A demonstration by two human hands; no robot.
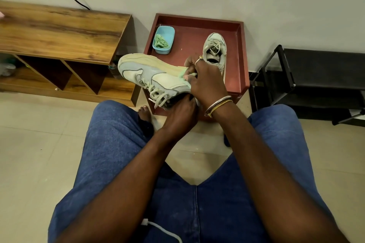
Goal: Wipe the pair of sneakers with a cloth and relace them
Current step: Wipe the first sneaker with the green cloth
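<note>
Your left hand [178, 113] grips the sneaker [150, 73] at its collar and holds it on its side over the red table's [191, 41] near edge. This likely turns the side panel toward your right hand [207, 82], which pinches the green cloth [183, 74] against the heel. The upper looks pale and grubby, with loose laces. The other sneaker [215, 51] stands on the table.
</note>
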